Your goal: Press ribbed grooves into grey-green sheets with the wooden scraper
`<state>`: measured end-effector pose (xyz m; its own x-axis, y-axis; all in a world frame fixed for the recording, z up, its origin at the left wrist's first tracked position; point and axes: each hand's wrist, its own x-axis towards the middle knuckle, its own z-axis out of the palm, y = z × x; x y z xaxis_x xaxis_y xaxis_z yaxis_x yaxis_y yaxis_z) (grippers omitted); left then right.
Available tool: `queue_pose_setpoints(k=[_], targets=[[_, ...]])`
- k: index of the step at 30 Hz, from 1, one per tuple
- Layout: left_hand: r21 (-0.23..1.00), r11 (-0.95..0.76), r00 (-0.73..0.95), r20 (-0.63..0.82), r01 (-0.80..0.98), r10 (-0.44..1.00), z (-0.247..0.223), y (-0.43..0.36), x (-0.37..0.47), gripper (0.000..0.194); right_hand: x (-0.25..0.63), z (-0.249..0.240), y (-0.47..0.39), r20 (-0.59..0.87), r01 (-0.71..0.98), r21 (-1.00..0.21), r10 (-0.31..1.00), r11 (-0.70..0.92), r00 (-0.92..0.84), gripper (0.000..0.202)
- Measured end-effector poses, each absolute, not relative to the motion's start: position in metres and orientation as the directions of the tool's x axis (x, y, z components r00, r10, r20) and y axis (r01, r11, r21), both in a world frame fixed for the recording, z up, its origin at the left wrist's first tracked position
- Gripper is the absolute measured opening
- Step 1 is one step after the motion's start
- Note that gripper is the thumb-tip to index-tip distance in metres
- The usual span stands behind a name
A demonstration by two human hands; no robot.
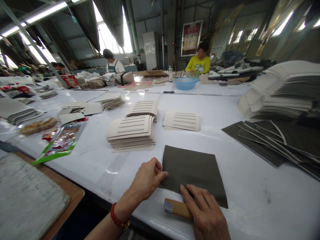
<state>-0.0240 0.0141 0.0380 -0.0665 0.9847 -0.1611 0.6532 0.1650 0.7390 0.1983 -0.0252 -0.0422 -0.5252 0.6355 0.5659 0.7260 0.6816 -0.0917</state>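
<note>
A dark grey-green sheet (192, 170), like leather or coated fabric, lies on the white table in front of me. My left hand (149, 173) is closed at its left edge, thumb on top and the other fingers curled by the rim. On the near edge rest the fingertips of my right hand (206, 208). Tucked under that same hand is a wooden handle (178, 208) with a metal end cap pointing left; the other end of this tool is hidden beneath the palm.
Beyond the sheet stand stacks of slotted cream pieces (131, 133) and a smaller pile (182, 120). More dark sheets (272, 140) lie at right, below a tall pale stack (282, 90). Snack packets (63, 136) lie left. A blue basin (185, 83) and two people are farther back.
</note>
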Motion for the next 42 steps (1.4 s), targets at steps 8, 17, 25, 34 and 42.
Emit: queue_pose_setpoints(k=[8, 17, 25, 34, 42], targets=[[0.936, 0.124, 0.05, -0.148, 0.33, 0.988, 0.035, 0.009, -0.022, 0.036, 0.197, -0.041, -0.027, 0.564, 0.732, -0.1, 0.644, 0.674, -0.517, 0.049], [0.909, 0.159, -0.046, -0.154, 0.386, 0.987, 0.023, 0.004, -0.029, 0.035, 0.198, -0.042, -0.029, 0.537, 0.707, -0.149, 0.657, 0.692, -0.53, 0.044], [0.883, 0.123, -0.034, -0.121, 0.453, 0.992, 0.021, 0.001, -0.027, 0.033, 0.19, -0.039, -0.031, 0.537, 0.705, -0.267, 0.709, 0.657, -0.456, 0.043], [0.868, 0.082, 0.007, -0.097, 0.491, 0.995, 0.019, -0.001, -0.028, 0.033, 0.189, -0.036, -0.028, 0.533, 0.707, -0.244, 0.701, 0.664, -0.474, 0.051], [0.836, 0.064, -0.035, -0.054, 0.545, 0.998, 0.014, 0.002, -0.03, 0.033, 0.19, -0.034, -0.026, 0.503, 0.706, -0.21, 0.694, 0.676, -0.515, 0.055]])
